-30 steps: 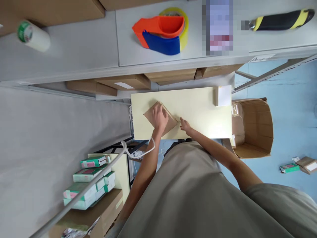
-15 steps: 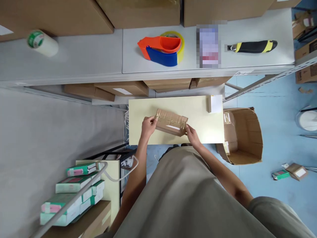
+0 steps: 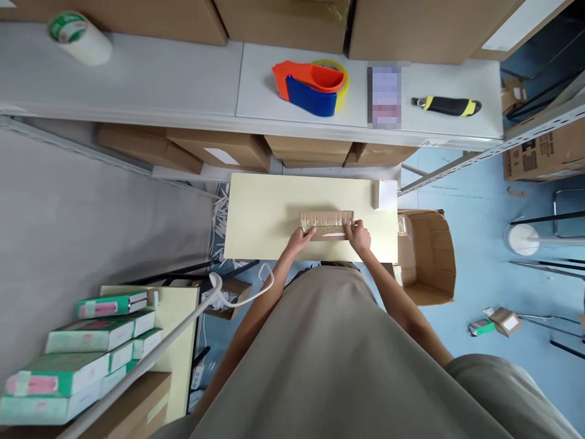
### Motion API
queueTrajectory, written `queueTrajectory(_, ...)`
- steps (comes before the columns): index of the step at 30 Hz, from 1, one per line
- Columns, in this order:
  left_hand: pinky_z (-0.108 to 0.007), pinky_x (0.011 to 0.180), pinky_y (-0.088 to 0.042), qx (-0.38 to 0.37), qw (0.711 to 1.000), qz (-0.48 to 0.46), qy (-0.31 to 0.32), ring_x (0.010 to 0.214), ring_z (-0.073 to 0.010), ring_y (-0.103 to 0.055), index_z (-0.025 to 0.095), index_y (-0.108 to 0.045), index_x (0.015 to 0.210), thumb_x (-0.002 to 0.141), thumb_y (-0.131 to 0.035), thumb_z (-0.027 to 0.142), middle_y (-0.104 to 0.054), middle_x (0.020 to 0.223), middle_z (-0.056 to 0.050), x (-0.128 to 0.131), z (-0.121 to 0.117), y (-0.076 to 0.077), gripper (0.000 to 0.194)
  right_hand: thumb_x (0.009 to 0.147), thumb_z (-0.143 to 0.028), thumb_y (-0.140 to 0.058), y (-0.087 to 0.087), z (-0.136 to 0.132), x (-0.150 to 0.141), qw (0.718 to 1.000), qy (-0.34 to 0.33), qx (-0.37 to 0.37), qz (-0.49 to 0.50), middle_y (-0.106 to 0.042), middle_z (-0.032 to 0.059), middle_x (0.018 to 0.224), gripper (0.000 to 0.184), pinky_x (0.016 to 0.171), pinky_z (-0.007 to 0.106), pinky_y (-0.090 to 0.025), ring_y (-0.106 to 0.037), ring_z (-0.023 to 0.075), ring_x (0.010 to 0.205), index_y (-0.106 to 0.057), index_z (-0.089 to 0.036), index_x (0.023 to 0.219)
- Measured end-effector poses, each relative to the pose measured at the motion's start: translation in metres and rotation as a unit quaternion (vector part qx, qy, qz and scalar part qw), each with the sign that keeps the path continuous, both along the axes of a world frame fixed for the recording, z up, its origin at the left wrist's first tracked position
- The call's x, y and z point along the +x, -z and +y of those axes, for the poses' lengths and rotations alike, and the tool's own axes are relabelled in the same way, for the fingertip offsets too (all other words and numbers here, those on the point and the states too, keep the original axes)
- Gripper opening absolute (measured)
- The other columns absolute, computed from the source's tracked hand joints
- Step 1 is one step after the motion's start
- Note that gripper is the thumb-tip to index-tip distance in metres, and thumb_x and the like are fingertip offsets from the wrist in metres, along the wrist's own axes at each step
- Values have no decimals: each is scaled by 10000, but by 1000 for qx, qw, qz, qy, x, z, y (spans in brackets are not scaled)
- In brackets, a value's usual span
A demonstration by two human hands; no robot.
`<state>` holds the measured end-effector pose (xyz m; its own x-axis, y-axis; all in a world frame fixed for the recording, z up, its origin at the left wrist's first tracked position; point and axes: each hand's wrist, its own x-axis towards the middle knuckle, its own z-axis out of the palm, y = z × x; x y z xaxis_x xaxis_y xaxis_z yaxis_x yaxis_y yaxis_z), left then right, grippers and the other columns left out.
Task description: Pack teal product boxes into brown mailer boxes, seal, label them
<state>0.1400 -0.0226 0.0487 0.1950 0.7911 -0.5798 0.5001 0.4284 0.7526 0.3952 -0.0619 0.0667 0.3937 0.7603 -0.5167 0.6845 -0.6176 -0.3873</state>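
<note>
A small brown cardboard box [image 3: 327, 219] with shiny tape along it and a white label strip lies over the pale yellow table [image 3: 260, 213]. My left hand [image 3: 300, 239] grips its left end, thumb on the taped side. At the right end my right hand [image 3: 359, 236] holds it the same way, fingers closed round the edge. Whether the box rests on the table or is slightly raised, I cannot tell. A small white box [image 3: 386, 195] stands at the table's back right corner.
The grey shelf [image 3: 183, 91] ahead bears a tape dispenser [image 3: 311, 88], a utility knife [image 3: 448, 106] and a tape roll [image 3: 80, 38]. An open carton [image 3: 432, 259] stands right of the table. Green-and-white boxes [image 3: 68, 372] are stacked at the lower left, behind a grey pole [image 3: 150, 360].
The cardboard box has turned from slanted to nearly level and shifted a little right. Both hands have moved with it, keeping hold of its ends. The view has shifted too.
</note>
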Motion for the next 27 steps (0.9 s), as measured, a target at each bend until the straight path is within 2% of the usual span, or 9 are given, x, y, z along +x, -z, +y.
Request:
queueTrajectory(4, -385, 952, -562, -33, 995, -93, -25, 1118, -321, -729, 182, -759, 1075, 890, -707, 714, -812, 1015, -92, -5, 2, 0, 565, 1119, -647, -480, 10, 6, 14, 993, -14, -14, 119, -810, 232, 1214, 573, 1033, 423, -553, -763, 362, 1178, -687, -133, 1267)
queueTrajectory(7, -411, 1014, -562, -70, 986, -135, -60, 1235, -336, -727, 181, -766, 1182, 877, -733, 668, -825, 1189, -145, -8, 1, -3, 575, 1113, -622, -502, 17, 7, 24, 962, 5, 15, 274, -805, 203, 1289, 566, 1087, 389, -564, -754, 310, 1220, -743, -117, 1201)
queueTrajectory(9, -429, 1041, -560, -81, 984, -139, -72, 1267, -344, -724, 180, -768, 1184, 862, -761, 606, -822, 1219, -166, -9, 1, -5, 534, 1082, -615, -564, 20, 5, 27, 946, 20, 18, 322, -813, 186, 1279, 548, 1101, 395, -575, -758, 301, 1212, -768, -115, 1174)
queueTrajectory(13, -473, 1057, -573, -36, 991, -121, -40, 1177, -347, -755, 164, -755, 1090, 783, -824, 503, -826, 1152, -146, -14, 1, -4, 462, 952, -547, -768, 18, -7, 29, 947, 7, 22, 319, -839, 165, 1176, 459, 1038, 431, -614, -780, 334, 1125, -789, -121, 1120)
queueTrajectory(17, -487, 1054, -593, 77, 995, -60, -13, 1130, -329, -756, 171, -730, 1145, 675, -876, 288, -808, 1199, -131, -13, 0, 3, 506, 874, -430, -841, 13, -23, 28, 956, -28, 85, 279, -813, 133, 1305, 567, 1016, 414, -625, -769, 325, 1172, -696, -178, 1361)
queueTrajectory(21, -504, 1140, -563, 189, 980, 45, -47, 1275, -367, -701, 187, -729, 1160, 659, -862, 162, -757, 1293, -163, 2, -5, 16, 519, 901, -346, -790, 14, -27, 20, 972, -41, 134, 187, -719, 124, 1505, 692, 1131, 473, -568, -704, 345, 1317, -564, -239, 1547)
queueTrajectory(23, -515, 1140, -564, 179, 979, 80, -58, 1277, -379, -704, 187, -720, 1181, 687, -843, 140, -746, 1299, -173, 9, -9, 23, 511, 907, -304, -770, 18, -26, 16, 980, -40, 114, 156, -682, 122, 1557, 717, 1174, 484, -536, -666, 355, 1381, -537, -243, 1582)
queueTrajectory(25, -525, 1117, -578, 135, 985, 99, -49, 1237, -384, -728, 179, -709, 1219, 709, -811, 118, -748, 1295, -182, 12, -14, 30, 524, 912, -271, -754, 23, -25, 13, 985, -35, 78, 148, -682, 107, 1558, 747, 1193, 489, -519, -643, 360, 1412, -510, -265, 1618)
queueTrajectory(27, -537, 1134, -571, 94, 990, 101, -29, 1262, -397, -726, 167, -687, 1301, 701, -781, 89, -744, 1329, -194, 10, -19, 34, 613, 920, -234, -734, 25, -27, 14, 987, -35, 46, 152, -693, 91, 1543, 785, 1206, 493, -506, -631, 360, 1425, -471, -291, 1658)
